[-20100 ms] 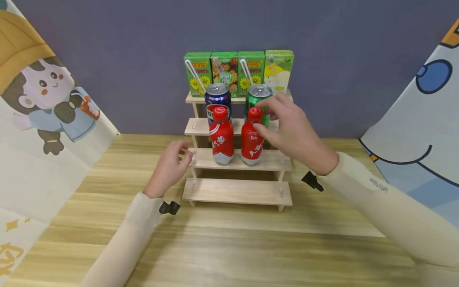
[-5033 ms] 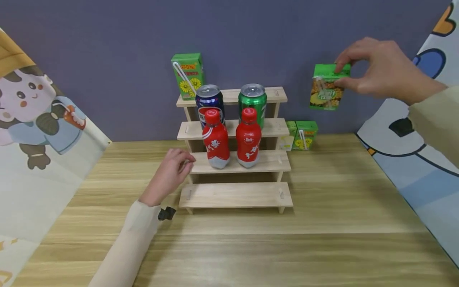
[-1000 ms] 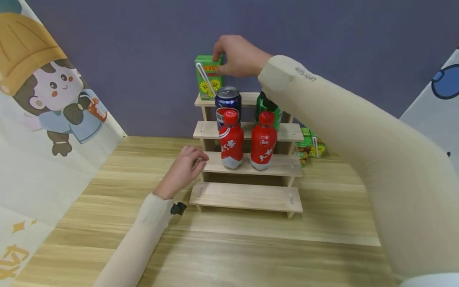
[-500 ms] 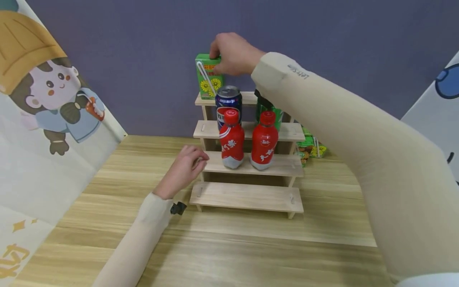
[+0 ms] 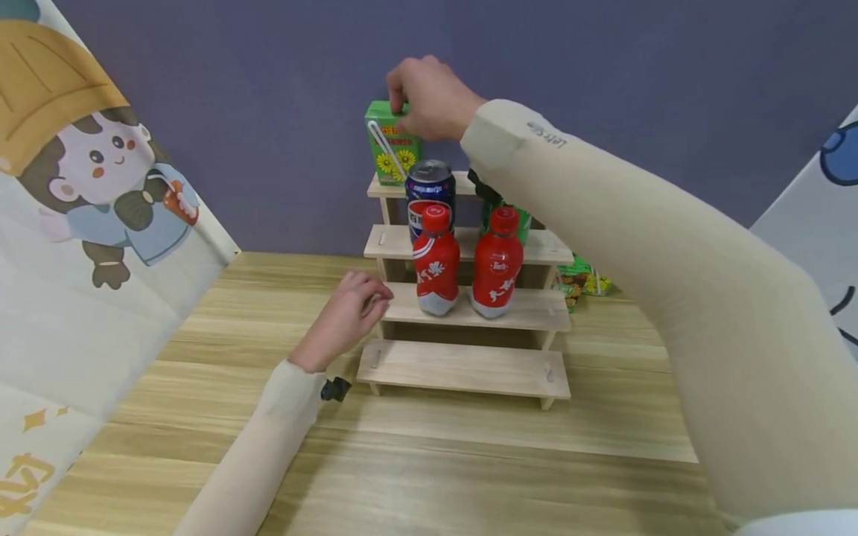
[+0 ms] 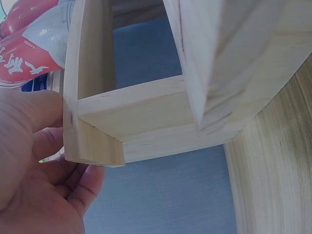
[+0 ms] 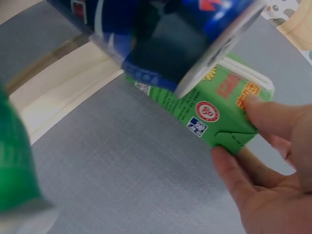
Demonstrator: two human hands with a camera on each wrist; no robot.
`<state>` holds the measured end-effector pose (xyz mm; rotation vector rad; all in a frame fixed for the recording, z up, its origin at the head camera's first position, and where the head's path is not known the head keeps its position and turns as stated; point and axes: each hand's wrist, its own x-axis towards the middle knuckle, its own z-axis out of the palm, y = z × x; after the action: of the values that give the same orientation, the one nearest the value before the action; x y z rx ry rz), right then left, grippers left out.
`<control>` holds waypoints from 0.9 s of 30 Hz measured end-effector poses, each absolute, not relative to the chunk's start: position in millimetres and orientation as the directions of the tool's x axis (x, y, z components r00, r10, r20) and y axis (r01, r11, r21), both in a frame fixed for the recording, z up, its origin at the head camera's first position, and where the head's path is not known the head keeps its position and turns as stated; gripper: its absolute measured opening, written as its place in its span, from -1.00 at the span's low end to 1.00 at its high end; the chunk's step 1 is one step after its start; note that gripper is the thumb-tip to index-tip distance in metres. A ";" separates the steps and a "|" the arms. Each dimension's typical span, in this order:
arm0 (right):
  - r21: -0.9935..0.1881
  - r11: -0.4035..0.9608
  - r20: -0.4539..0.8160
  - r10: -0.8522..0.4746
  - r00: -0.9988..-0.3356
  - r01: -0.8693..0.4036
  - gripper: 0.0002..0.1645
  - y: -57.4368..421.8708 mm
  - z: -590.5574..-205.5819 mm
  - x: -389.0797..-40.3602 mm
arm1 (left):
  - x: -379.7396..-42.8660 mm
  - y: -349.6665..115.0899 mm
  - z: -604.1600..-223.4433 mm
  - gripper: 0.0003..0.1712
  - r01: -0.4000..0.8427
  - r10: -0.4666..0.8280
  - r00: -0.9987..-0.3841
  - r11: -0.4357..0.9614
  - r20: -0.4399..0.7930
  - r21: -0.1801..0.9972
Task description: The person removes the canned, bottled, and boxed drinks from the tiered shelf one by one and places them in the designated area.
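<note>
My right hand (image 5: 436, 97) pinches the top of a green juice box (image 5: 392, 152) with yellow flowers and a white straw. The box stands at the left end of the top tier of a stepped wooden stand (image 5: 462, 368). In the right wrist view, the thumb lies on the front of the juice box (image 7: 214, 107). My left hand (image 5: 345, 316) grips the left end of the stand's second-lowest tier; the left wrist view shows its fingers around the board's end (image 6: 100, 146). Near the right hand stands a dark blue can (image 5: 431, 190).
Two red bottles (image 5: 436, 268) stand on the second-lowest tier. A green can (image 5: 523, 227) is partly hidden behind my right sleeve (image 5: 603, 216). Other green juice boxes (image 5: 575, 279) sit on the table (image 5: 429, 461) right of the stand. A grey wall (image 5: 603, 59) rises behind.
Four juice boxes stood on the top tier at first; the others now sit on the table at right. My right hand let go of the brown-printed box and came left to the remaining flowered box.
</note>
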<state>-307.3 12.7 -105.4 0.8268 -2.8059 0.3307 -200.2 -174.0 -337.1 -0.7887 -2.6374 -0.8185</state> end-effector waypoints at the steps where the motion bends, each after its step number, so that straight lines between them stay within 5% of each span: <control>1: -0.160 0.815 0.251 -0.512 -0.822 -0.556 -0.75 13.0 -105.6 -307.2 | -200.1 -173.9 -337.4 -0.91 0.570 0.418 -0.816 0.694 0.398 0.440; 9: -0.126 0.766 0.269 -0.585 -0.765 -0.630 -0.79 16.6 -107.8 -304.2 | -195.4 -171.8 -338.2 -0.90 0.562 0.416 -0.823 0.695 0.386 0.449; 19: -0.081 0.758 0.447 -0.553 -0.703 -0.648 -0.71 42.2 -81.8 -285.2 | -198.2 -169.0 -336.5 -0.90 0.576 0.428 -0.813 0.691 0.395 0.437; 27: -0.111 0.811 0.488 -0.459 -0.742 -0.574 -0.58 103.7 -57.9 -258.8 | -200.7 -165.4 -340.2 -0.90 0.582 0.430 -0.809 0.683 0.402 0.442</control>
<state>-258.8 103.7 -57.9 0.7706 -2.5497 0.3532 -200.7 -165.4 -340.2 -0.8083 -2.6305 -0.8247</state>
